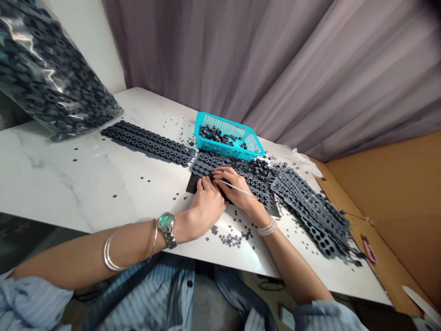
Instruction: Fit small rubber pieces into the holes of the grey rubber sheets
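Observation:
My right hand (236, 186) is closed around a thin pale stick-like tool (237, 187), its working tip hidden by the fingers. Beside it, my left hand (208, 204) is bent with its fingers together at the front edge of a dark grey moulded rubber sheet (203, 164); whatever lies under those fingertips is hidden. Rows of ring-shaped parts cover the sheet, which rests on a black mat (193, 185). Small dark discs (230, 240) lie scattered on the table in front of both hands.
A turquoise basket (223, 149) with loose black parts stands behind the hands. Another moulded strip (148, 142) lies left; punched sheets (310, 202) are piled right. A clear bag of ring parts (51, 78) stands at the far left. A pink-handled cutter (368, 250) lies on cardboard.

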